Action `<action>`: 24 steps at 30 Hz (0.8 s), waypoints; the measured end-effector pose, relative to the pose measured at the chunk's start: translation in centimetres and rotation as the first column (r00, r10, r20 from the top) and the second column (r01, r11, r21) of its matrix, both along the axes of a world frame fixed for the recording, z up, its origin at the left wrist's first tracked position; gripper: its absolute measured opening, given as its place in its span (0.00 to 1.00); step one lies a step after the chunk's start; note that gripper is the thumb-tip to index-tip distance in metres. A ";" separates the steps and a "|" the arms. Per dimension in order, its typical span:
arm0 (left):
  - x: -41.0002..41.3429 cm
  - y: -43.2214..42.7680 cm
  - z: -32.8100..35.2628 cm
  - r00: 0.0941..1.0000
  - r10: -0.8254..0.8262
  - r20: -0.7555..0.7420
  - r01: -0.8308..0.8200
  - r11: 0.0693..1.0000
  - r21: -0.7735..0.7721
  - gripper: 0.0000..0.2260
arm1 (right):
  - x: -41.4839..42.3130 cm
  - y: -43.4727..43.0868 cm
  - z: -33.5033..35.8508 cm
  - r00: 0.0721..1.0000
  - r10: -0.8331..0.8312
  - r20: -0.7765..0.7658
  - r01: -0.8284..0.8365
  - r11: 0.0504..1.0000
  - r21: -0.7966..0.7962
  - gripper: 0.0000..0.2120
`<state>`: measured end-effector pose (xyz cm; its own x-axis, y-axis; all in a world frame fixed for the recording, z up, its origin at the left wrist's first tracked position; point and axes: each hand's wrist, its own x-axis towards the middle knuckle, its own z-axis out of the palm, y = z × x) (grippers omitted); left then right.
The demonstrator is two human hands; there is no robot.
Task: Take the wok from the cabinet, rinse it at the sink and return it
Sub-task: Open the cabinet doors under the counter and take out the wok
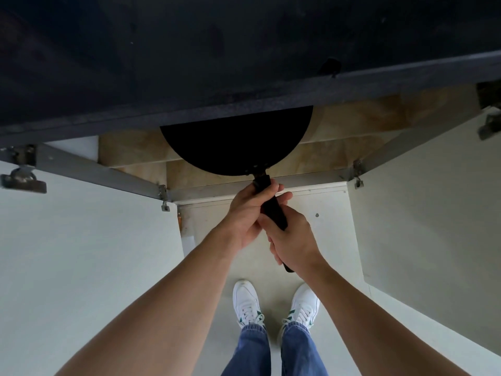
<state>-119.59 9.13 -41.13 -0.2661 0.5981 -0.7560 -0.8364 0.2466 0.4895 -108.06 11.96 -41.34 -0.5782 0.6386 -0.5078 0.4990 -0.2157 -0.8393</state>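
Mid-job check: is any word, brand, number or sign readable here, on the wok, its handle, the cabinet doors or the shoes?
No text can be read in this view.
The wok is plain black, no mark.
The handle is mostly covered by the left hand and right hand; no print shows.
The cabinet doors are plain, no label.
The shoes bear green marks, no letters.

1. A dark countertop (189,50) spans the upper part of the view.
2. Two white sneakers (247,302) with green trim stand side by side on the pale floor (273,289).
3. Blue jeans (249,348) overlap the sneakers' tops.
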 end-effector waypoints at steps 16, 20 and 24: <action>9.0 -8.4 6.4 0.984 -0.162 0.081 0.166 0.984 -0.057 0.05 | 9.1 -10.3 8.3 0.982 -0.135 0.130 0.147 0.985 -0.087 0.09; 11.6 -11.0 7.9 0.966 -0.234 0.112 0.241 0.969 -0.054 0.05 | 11.7 -13.4 10.5 0.977 -0.148 0.156 0.157 0.986 -0.050 0.04; 13.7 -13.5 10.1 0.947 -0.307 0.098 0.315 0.946 -0.083 0.04 | 13.8 -16.3 13.0 0.967 -0.184 0.175 0.198 0.978 -0.069 0.05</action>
<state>-105.91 -4.41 -31.02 -0.0131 0.5648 -0.8251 -0.7471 0.5429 0.3835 -94.22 -4.33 -28.34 -0.3522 0.6789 -0.6442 0.5726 -0.3882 -0.7221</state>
